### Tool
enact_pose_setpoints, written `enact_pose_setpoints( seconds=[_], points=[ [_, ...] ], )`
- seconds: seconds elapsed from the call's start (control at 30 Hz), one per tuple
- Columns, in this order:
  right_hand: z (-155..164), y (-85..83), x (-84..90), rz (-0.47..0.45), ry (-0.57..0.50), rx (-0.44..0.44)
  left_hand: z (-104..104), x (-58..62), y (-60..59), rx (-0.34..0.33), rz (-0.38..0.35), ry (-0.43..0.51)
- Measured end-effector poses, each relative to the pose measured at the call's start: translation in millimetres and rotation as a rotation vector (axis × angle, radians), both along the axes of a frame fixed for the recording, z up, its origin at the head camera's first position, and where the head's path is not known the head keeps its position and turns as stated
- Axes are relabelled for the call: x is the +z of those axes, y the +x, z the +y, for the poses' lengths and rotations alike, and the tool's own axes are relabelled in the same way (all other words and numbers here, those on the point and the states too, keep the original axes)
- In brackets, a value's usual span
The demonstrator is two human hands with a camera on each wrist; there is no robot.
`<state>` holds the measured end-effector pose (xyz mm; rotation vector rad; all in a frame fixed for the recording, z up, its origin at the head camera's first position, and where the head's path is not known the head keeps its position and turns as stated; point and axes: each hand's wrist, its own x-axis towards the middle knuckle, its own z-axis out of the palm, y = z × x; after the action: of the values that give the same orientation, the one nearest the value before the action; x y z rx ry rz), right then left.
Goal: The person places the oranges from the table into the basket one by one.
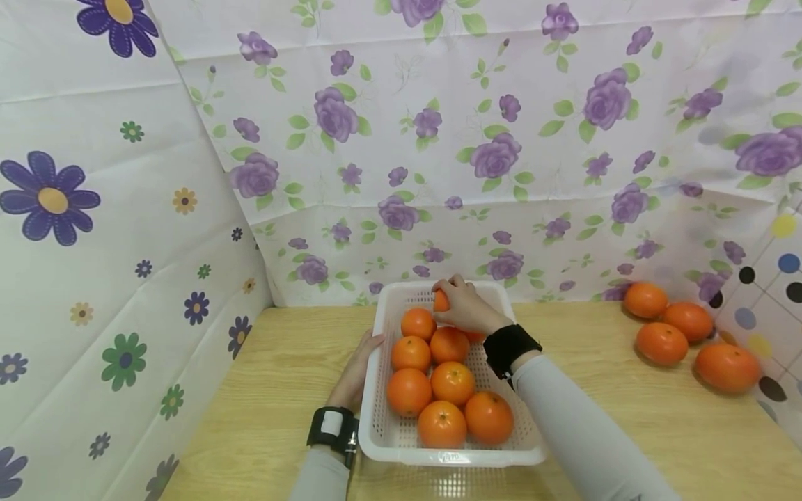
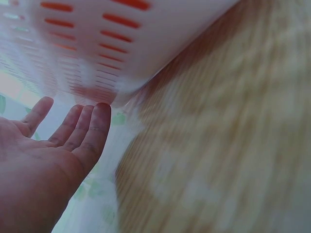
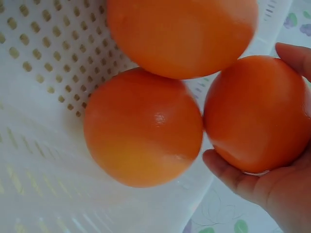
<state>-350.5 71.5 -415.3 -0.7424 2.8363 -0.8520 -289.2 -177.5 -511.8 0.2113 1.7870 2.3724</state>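
The right hand (image 1: 465, 306) is curled round an orange (image 1: 441, 300) at the far end of a white basket (image 1: 388, 431). Its grip is closed about the fruit, thumb on one side and fingers (image 3: 233, 177) cupped under it, as the right wrist view shows. The held orange (image 3: 257, 114) is just beside two others there, touching the one (image 3: 143, 128) that lies against the perforated basket wall (image 3: 43, 63); a third orange (image 3: 182, 34) sits just above them both.

Below the right hand, nearer the person, seven more oranges (image 1: 452, 383) lie packed together in the basket, filling its near half.

The left hand (image 1: 356, 372) rests against the outer left wall of the basket, fingers straight and relaxed, its grip open and holding nothing. In the left wrist view the fingers (image 2: 92, 131) reach up toward the slotted side (image 2: 97, 43) of the basket, with the wooden worktop (image 2: 223, 145) to their right; the picture is blurred, so I cannot tell if the fingertips touch the plastic.

Well to the right of the right hand, four loose oranges (image 1: 663, 343) lie on the worktop (image 1: 263, 390) near the flowered backdrop (image 1: 501, 139). Both wrists wear dark bands (image 1: 509, 346).
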Motion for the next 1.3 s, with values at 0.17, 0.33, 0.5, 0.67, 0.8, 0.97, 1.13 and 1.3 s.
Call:
enact_pose_setpoints(
  seconds=[0.17, 0.33, 0.5, 0.67, 0.8, 0.97, 1.13, 1.3],
  points=[
    [-2, 1.0, -2.4, 0.009, 0.023, 0.020, 1, 0.7, 0.3, 0.000, 0.013, -0.006],
    [-4, 0.0, -5.5, 0.036, 0.045, 0.014, 4, 1.8, 0.3, 0.031, 0.004, -0.024],
    [-3, -3.5, -10.5, 0.040, 0.039, -0.002, 4, 2.1, -0.7, 0.038, 0.007, -0.045],
    [-1, -4.8, -12.7, 0.030, 0.040, 0.006, 4, 2.7, -1.6, 0.008, 0.013, -0.039],
    [1, -7.1, -17.1, 0.054, 0.091, 0.013, 4, 3.0, -1.9, -0.011, 0.007, -0.029],
    [1, -9.6, -21.3, 0.082, 0.087, 0.015, 4, 3.5, -2.4, -0.021, 0.015, -0.028],
    [1, -12.3, -27.4, 0.103, 0.086, 0.012, 5, 2.3, -1.8, 0.004, -0.008, -0.034],
    [2, -12.6, -30.8, 0.102, 0.101, 0.014, 4, 1.1, -2.8, -0.041, 0.025, -0.018]
  ],
)
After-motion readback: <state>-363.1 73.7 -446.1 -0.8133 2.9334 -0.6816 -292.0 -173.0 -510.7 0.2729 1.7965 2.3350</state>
